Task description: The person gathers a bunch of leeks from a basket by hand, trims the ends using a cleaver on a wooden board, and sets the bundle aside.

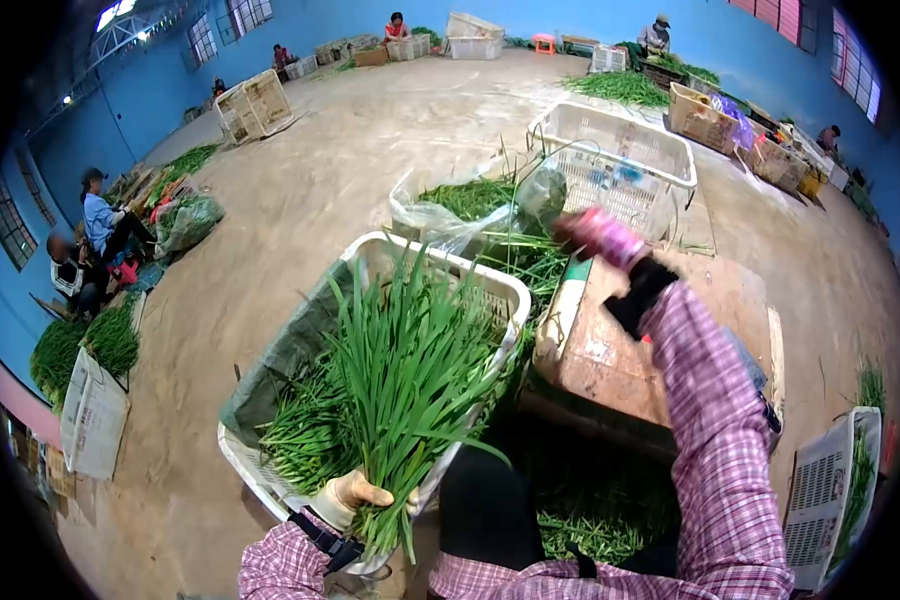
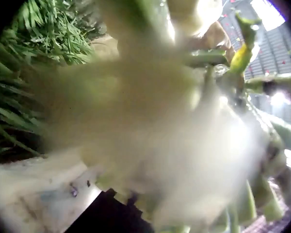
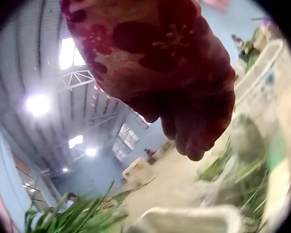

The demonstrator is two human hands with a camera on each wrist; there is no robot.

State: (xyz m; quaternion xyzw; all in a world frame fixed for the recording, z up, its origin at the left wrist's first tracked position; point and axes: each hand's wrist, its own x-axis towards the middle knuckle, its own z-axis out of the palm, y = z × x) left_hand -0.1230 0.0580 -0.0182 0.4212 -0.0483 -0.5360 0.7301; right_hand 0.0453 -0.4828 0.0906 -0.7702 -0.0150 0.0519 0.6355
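Gripping greens (image 1: 400, 350), left hand (image 1: 355, 497); right hand (image 3: 169, 70), blurred from head, loose-fingered in wrist view

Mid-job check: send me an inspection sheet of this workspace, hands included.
Surface: brown board, stained, right of the near crate.
Job's things: long-leaved green bunch over the near white crate; more cut greens inside.
Clutter: clear plastic bag around greens; another white crate beyond.
Grippers: left hand grips the bunch low; right hand, blurred, above the board's far side, nothing seen held.
Cables: nothing seen near the hands.
Surroundings: concrete floor, blue walls, seated people.
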